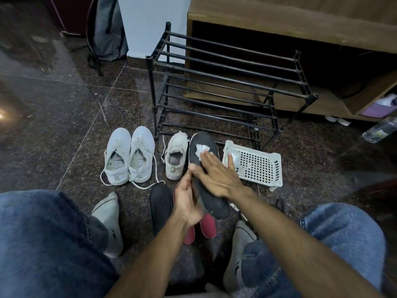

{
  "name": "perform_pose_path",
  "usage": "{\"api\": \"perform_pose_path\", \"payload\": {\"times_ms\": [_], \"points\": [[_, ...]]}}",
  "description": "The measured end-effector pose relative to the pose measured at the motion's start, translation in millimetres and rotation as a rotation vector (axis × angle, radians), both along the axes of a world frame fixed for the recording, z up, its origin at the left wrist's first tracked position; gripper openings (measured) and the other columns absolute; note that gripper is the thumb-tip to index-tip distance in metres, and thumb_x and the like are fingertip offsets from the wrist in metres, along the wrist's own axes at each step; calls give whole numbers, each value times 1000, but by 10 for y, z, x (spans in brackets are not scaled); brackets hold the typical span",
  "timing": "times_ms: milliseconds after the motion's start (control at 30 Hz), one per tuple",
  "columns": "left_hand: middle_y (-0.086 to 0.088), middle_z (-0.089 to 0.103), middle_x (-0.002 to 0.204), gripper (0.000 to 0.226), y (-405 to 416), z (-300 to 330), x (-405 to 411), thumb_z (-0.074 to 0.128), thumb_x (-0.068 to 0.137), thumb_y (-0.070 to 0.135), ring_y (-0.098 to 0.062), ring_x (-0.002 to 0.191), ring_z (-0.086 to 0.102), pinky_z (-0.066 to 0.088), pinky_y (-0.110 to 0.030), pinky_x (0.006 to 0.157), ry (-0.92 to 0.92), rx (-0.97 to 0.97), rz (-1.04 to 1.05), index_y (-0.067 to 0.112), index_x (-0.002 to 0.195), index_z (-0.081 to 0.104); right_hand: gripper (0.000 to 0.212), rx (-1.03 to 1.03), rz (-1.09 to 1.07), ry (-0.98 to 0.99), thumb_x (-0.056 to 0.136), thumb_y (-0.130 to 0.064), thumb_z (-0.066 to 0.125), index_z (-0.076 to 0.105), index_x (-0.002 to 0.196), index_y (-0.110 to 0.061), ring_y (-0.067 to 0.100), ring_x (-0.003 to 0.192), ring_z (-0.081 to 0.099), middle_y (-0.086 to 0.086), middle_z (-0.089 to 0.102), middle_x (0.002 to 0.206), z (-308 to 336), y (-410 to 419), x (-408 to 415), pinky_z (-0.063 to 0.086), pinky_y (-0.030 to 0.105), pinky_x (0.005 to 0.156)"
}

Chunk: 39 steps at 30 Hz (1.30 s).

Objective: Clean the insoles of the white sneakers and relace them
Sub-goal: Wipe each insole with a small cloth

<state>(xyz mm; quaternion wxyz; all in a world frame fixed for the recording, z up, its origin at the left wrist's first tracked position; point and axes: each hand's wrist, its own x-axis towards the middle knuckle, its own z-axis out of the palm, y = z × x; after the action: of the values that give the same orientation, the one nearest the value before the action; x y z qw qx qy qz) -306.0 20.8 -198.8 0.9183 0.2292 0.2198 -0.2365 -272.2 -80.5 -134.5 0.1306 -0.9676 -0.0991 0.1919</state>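
My left hand point(186, 201) grips the side edge of a black insole point(200, 143) and holds it up over the floor. My right hand point(217, 175) lies flat on the insole, its straight fingers pressing a crumpled white wipe point(200, 149) near the toe end. Another black insole point(160, 203) lies on the floor by my left wrist, with two red insoles point(208, 226) partly hidden under my hands. A pair of white sneakers point(129, 155) stands to the left, laces loose. A single smaller white sneaker point(175, 158) stands beside the held insole.
A white plastic basket point(255, 166) with wipes sits to the right. A black metal shoe rack point(227, 87) stands behind, against a wooden cabinet point(300, 16). A plastic bottle point(380, 130) lies at the far right. My socked feet and jeans-clad knees frame the dark granite floor.
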Motion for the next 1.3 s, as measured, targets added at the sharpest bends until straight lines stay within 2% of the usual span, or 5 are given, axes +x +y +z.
{"api": "perform_pose_path", "payload": {"times_ms": [167, 400, 567, 700, 1300], "points": [[-19, 73, 92, 62, 114, 60, 181, 33, 93, 46, -24, 82, 73, 60, -31, 72, -114, -34, 67, 5, 81, 79, 108, 67, 184, -36, 68, -82, -17, 3, 155, -21, 7, 148, -8, -4, -7, 162, 3, 179, -434, -22, 43, 115], [-11, 37, 153, 84, 268, 62, 242, 78, 64, 51, -27, 130, 51, 52, -52, 91, -111, -190, 6, 11, 134, 54, 103, 143, 247, 14, 72, -80, -9, 7, 155, -21, 4, 148, -2, -5, -1, 162, 86, 146, -713, -26, 41, 114], [-8, 70, 113, 43, 40, 269, 136, 31, 103, 34, -17, 118, 57, 47, -17, 93, -273, 85, 164, 15, 119, 66, 104, 55, 230, -27, 72, -80, -12, -1, 155, -19, 9, 147, -14, -3, -11, 161, 87, 201, -378, -24, 45, 114], [9, 57, 128, 100, 57, 183, 79, 60, 55, 87, 1, 104, 60, 40, -32, 102, -276, 196, 311, 26, 132, 47, 106, 50, 201, -22, 74, -80, -10, 1, 155, -13, 13, 148, -14, 1, -13, 161, 39, 397, -206, -20, 46, 116], [-19, 65, 122, 61, 342, 85, 253, 51, 74, 45, -27, 115, 63, 41, -43, 106, -195, -53, 107, 6, 119, 68, 100, -29, 245, 4, 79, -80, -3, 1, 155, -15, 13, 149, -10, 2, -7, 162, -10, 367, -354, -21, 48, 115]]}}
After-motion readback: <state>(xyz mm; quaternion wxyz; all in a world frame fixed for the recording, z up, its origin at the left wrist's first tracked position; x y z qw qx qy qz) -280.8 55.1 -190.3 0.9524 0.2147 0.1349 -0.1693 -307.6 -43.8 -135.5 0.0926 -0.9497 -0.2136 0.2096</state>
